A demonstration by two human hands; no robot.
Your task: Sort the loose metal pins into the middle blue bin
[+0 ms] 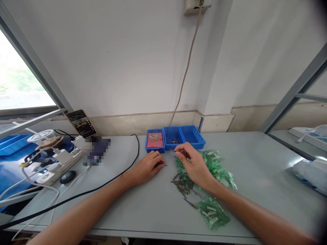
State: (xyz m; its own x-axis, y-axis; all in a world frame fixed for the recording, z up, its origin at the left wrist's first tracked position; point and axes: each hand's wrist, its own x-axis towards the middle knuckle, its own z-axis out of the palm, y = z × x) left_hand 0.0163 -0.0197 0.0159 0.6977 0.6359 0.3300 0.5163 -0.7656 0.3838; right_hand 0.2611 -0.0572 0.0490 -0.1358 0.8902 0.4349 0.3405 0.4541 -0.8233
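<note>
My left hand [149, 167] rests on the grey table, fingers closed round a thin metal pin [166, 165], of which only the tip shows. Just right of it, my right hand [191, 163] pinches a small brass-coloured metal pin [172, 150] between thumb and finger. Beneath and in front of that hand lies a pile of metal pins [182, 186], some silvery, some brassy. Green plastic bags [226, 177] lie around it, and a nearer green bag [213, 212] holds pale pieces. More pins lie in the middle blue tray [172, 147] beyond my hands.
A blue tray [155, 149] with a pink insert stands at left, another blue tray [200, 140] at right. A black cable [102, 185] crosses the table. Farther left are a propped phone [81, 123], a power strip [60, 166] and a black mouse-like object [67, 177].
</note>
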